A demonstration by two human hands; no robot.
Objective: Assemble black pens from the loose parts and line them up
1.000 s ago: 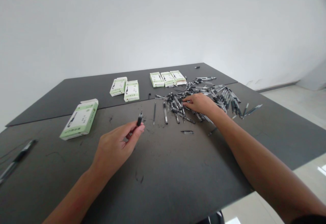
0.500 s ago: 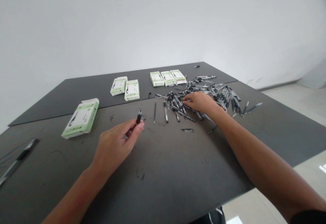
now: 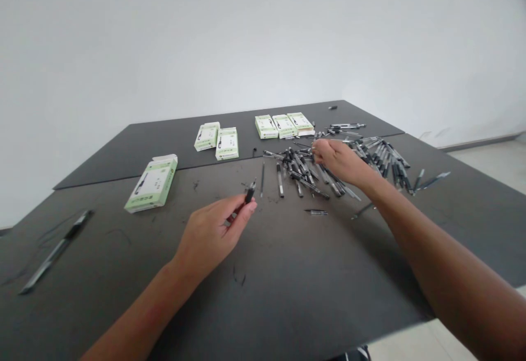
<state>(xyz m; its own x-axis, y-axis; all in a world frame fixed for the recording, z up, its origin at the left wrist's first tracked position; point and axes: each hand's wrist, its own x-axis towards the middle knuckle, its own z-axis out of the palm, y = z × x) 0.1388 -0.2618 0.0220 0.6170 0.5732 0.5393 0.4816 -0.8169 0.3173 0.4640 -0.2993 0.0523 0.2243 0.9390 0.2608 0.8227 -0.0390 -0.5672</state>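
Observation:
My left hand (image 3: 217, 227) is closed in a pinch around a pen (image 3: 250, 192) with a black grip, its point sticking up above the fingertips. Most of that pen's barrel is hidden in the hand. My right hand (image 3: 339, 159) is over the large heap of pens (image 3: 304, 170), its fingers curled together at the heap's far side. Whatever those fingers hold is too small to make out. Between the hands, a single pen (image 3: 280, 180) and a thin refill (image 3: 262, 179) lie side by side, pointing away from me.
Green-and-white cartons lie on the dark table (image 3: 287, 273): one carton (image 3: 152, 184) at left, a pair (image 3: 227, 144) farther back, and three more, including one carton (image 3: 266, 126), behind the heap. A lone pen (image 3: 57, 251) lies far left. A small clear-and-black piece (image 3: 316, 212) sits before the heap.
The view has turned left, so everything sits farther right. My right hand has risen slightly and moved toward the heap's back. My left hand still pinches its pen.

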